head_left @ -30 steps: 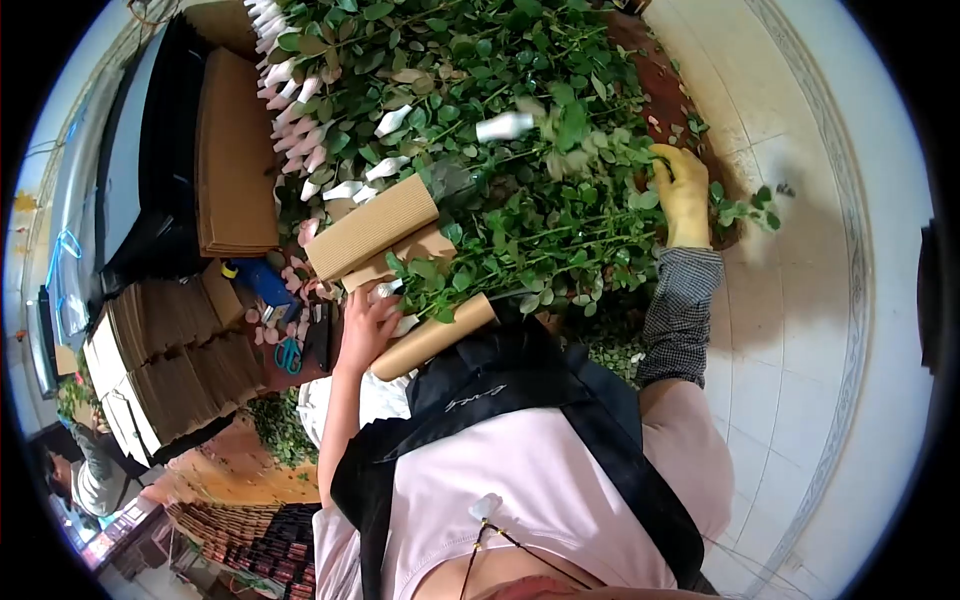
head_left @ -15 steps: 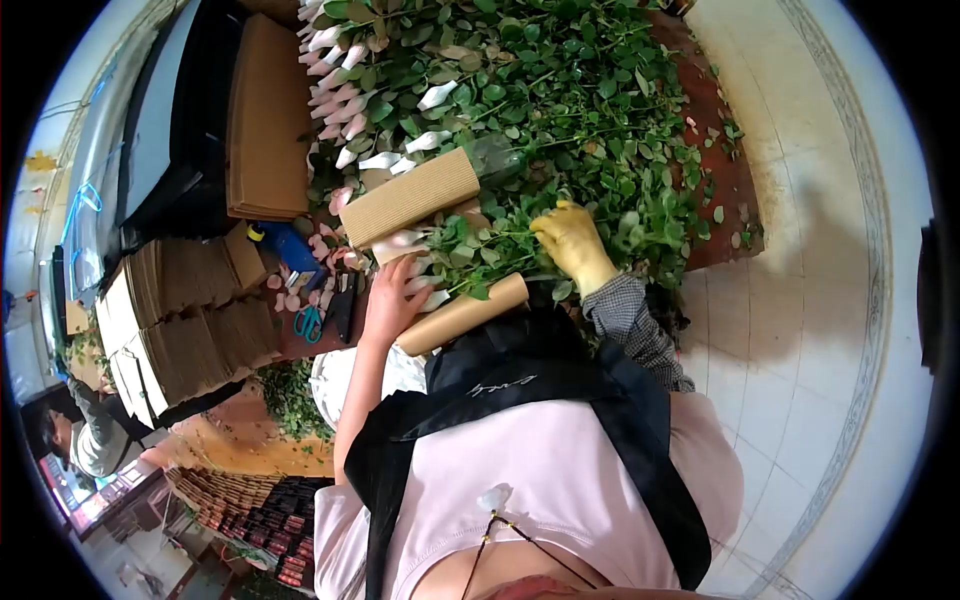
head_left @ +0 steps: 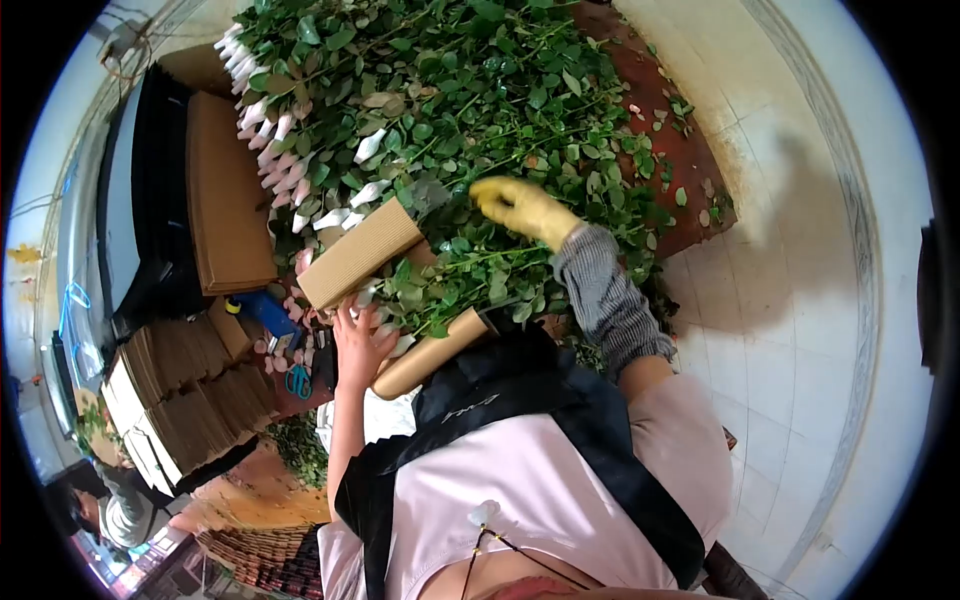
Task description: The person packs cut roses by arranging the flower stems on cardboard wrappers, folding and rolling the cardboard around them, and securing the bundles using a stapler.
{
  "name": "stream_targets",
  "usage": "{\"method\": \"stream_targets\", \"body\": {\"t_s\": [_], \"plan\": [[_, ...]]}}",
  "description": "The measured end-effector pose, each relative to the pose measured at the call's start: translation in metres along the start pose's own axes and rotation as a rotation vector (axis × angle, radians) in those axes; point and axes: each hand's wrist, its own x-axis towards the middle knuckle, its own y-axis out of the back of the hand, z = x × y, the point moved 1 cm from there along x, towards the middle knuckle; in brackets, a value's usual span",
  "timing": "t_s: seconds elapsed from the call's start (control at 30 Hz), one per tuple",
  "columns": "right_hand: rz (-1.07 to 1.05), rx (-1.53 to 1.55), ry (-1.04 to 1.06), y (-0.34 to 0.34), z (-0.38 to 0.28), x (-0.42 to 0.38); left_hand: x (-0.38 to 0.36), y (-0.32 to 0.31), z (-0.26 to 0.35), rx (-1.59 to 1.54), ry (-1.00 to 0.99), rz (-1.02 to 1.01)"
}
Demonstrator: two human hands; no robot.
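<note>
My bare left hand [head_left: 362, 345] lies at the bud end of a small bunch of roses [head_left: 450, 280], its fingers spread over pale wrapped buds and beside the lower edge of a corrugated cardboard wrap [head_left: 362, 252]. My right hand [head_left: 520, 210], in a yellow glove, is above the leafy stems. Its thumb and fingers curl together near a clear plastic sheet [head_left: 428, 197] at the wrap's end; whatever they pinch is too small to make out. A smooth brown paper roll [head_left: 430, 355] lies in front of the bunch, against my apron.
A large heap of leafy roses [head_left: 430, 100] covers the table. Cardboard sheets [head_left: 228, 200] stand at left, with stacked folded cardboard [head_left: 185, 385] below. Blue scissors [head_left: 298, 381] and a blue tool [head_left: 268, 315] lie among petals. Another person [head_left: 125, 510] is at far lower left.
My gloved right hand has moved up and left from the bunch's stems towards the plastic sheet. My left hand's fingers have spread over the buds. The whole view has shifted.
</note>
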Motion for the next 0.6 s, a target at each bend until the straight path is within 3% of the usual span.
{"method": "stream_targets", "body": {"t_s": [0.07,0.1,0.13,0.2,0.23,0.27,0.33,0.4,0.43,0.5,0.57,0.6], "plan": [[0.242,-0.2,0.298,0.013,0.035,0.05,0.003,0.001,0.002,0.01,0.009,0.002],[0.332,-0.575,0.341,0.015,0.054,0.073,0.005,0.004,0.003,-0.014,0.027,-0.035],[0.286,-0.725,0.152,0.012,0.05,0.078,0.006,0.007,0.004,-0.036,0.046,-0.074],[0.188,-1.029,0.128,-0.013,0.104,0.111,0.009,0.009,0.002,-0.016,0.029,-0.072],[0.237,-1.246,0.204,-0.019,0.096,0.11,0.009,0.01,0.001,-0.027,0.042,-0.093],[0.313,-1.251,0.204,-0.025,0.09,0.105,0.008,0.009,0.001,-0.04,0.059,-0.117],[0.212,-1.235,0.188,-0.022,0.074,0.106,0.006,0.007,0.001,-0.054,0.063,-0.116],[0.427,-1.085,0.397,-0.007,0.08,0.103,0.005,0.005,0.001,-0.072,0.056,-0.073],[0.496,-1.102,0.306,0.008,0.063,0.102,0.004,0.002,-0.001,-0.076,0.064,-0.064],[0.853,-1.074,0.297,0.045,0.047,0.088,-0.002,-0.006,-0.007,-0.12,0.025,-0.001],[0.918,-1.057,0.431,0.085,0.035,0.063,-0.006,-0.011,-0.009,-0.139,0.049,0.012],[0.856,-0.869,0.498,0.094,0.022,0.043,-0.007,-0.013,-0.011,-0.151,0.061,0.017]]}}
